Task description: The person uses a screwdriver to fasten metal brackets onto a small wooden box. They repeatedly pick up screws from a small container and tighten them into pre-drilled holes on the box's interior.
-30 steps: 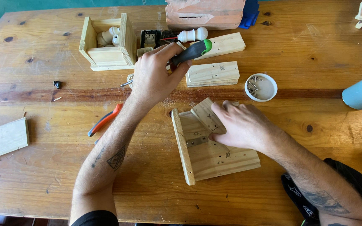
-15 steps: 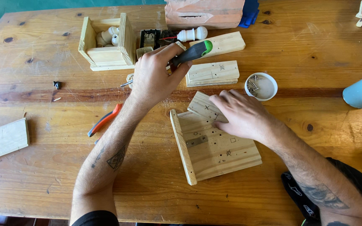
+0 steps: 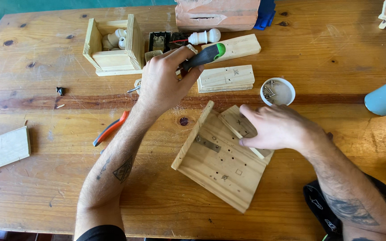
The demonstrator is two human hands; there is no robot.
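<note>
table (image 3: 45, 58): knotty varnished wood | panel (image 3: 220, 167): pale raw pine (matt) | screwdriver handle (image 3: 204, 56): probably rubbery plastic

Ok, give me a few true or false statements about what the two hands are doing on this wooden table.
1. The left hand grips a black and green tool handle. True.
2. The right hand rests on a small wooden slat atop the pale square wooden panel. True.
3. The small round white dish holds marbles. False: it holds small metal screws.
4. The red-handled pliers are in the right hand. False: they lie on the table, beside the left forearm.
</note>
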